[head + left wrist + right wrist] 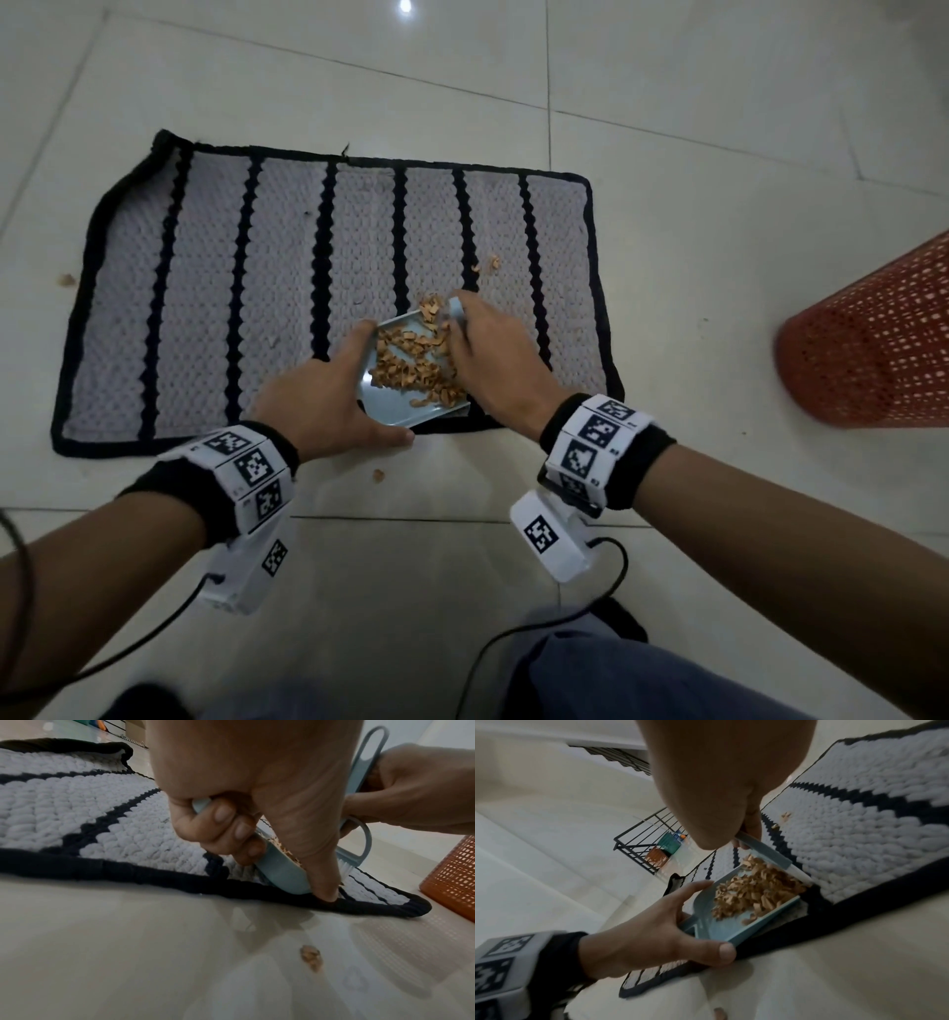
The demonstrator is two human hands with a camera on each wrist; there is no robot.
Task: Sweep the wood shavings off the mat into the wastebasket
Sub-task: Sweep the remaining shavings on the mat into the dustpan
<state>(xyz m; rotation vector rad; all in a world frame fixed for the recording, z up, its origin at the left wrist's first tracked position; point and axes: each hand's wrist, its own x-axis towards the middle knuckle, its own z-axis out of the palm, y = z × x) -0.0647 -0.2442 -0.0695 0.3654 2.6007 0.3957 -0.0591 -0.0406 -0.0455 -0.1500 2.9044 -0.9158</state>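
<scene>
Left hand (pixel 328 398) gripping dustpan (pixel 405 406), shavings (pixel 416 360) beside right hand (pixel 488 349)

Pale glossy floor tiles (pixel 667 257), crossed by thin grout lines. Flat on the floor, a grey woven mat (pixel 215 288) with black stripes and a black border, its far left corner folded over. On the bare tiles, a single wood shaving (pixel 379 475) just beside the mat's near edge, another (pixel 67 280) just off its left edge. To the right, well apart from the mat, an orange mesh wastebasket (pixel 873 344) standing on the tiles. Farther off in the right wrist view, a black wire rack (pixel 641 841) on the same floor.
</scene>
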